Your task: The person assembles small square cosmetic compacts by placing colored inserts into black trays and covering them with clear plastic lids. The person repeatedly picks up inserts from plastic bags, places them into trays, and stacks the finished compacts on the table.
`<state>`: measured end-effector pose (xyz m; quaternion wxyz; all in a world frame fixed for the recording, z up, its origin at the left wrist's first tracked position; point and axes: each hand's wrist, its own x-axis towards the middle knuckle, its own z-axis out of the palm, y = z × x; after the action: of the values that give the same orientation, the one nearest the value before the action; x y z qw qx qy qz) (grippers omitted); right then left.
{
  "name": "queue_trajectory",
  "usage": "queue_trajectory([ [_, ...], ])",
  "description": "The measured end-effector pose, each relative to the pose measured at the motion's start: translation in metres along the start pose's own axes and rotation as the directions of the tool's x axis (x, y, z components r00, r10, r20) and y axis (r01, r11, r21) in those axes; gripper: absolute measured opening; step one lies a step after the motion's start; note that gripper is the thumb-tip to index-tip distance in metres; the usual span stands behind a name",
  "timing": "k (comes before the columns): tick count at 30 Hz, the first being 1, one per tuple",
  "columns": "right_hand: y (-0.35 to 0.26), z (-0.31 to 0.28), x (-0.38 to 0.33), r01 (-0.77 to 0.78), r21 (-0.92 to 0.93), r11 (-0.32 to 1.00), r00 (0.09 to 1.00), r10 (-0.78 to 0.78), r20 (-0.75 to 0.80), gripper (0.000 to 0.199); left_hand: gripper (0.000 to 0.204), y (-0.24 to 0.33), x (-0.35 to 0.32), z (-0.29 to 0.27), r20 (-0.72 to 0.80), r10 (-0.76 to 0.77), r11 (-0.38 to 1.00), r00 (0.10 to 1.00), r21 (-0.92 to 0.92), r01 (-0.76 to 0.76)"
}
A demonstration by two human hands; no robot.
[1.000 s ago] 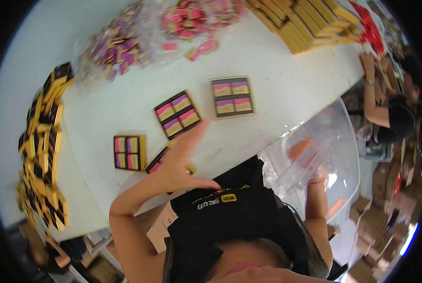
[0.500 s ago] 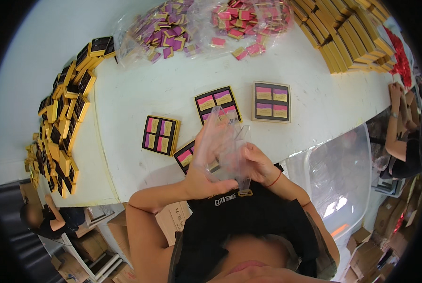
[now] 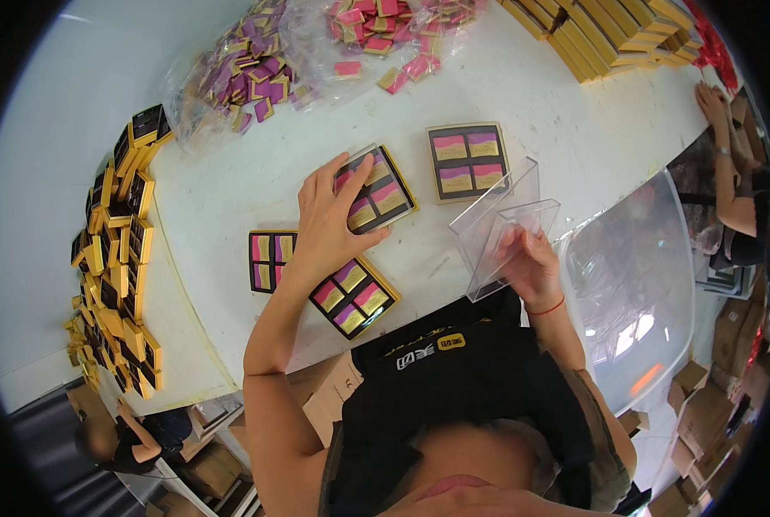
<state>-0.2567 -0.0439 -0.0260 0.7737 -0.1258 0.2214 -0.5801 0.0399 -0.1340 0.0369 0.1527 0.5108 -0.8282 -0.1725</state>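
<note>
My left hand point(image 3: 326, 226) presses a clear lid onto a square tray of pink and purple sweets point(image 3: 381, 191) in the middle of the white table point(image 3: 230, 198). My right hand point(image 3: 530, 263) holds two clear plastic lids point(image 3: 504, 220) fanned apart, just right of that tray. Three more filled square trays lie around: one by my body point(image 3: 354, 296), one to the left point(image 3: 269, 259), one further back point(image 3: 467, 161).
Bags of purple sweets point(image 3: 239, 77) and pink sweets point(image 3: 385, 26) lie at the table's far side. Black and gold boxes point(image 3: 118, 258) are piled along the left edge, gold boxes point(image 3: 626, 34) stacked far right. A large clear bag point(image 3: 635, 284) hangs at right. Other people's arms point(image 3: 729, 164) are nearby.
My hands, held together over the near tray half a second ago, have parted. The left has reached forward onto the middle tray with a lid; the right has drawn rightward with the remaining lids.
</note>
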Motion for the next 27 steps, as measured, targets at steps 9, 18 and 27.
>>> queue_trajectory([
  [9,-0.003,0.009,0.004,0.000,-0.049,0.999,1.000,-0.001,-0.013,0.015,0.092,0.010,0.013,0.014,-0.032,0.008,0.988,0.999,0.157,-0.003],
  [18,-0.003,-0.004,0.004,-0.007,-0.049,0.999,0.998,0.004,-0.066,0.015,0.082,0.011,0.026,0.022,-0.038,0.137,0.966,0.990,0.228,-0.125],
  [27,-0.002,-0.010,0.009,-0.018,0.030,0.999,0.999,0.019,-0.027,0.016,0.082,0.011,0.047,0.016,-0.002,0.132,0.984,0.991,0.124,-0.131],
])
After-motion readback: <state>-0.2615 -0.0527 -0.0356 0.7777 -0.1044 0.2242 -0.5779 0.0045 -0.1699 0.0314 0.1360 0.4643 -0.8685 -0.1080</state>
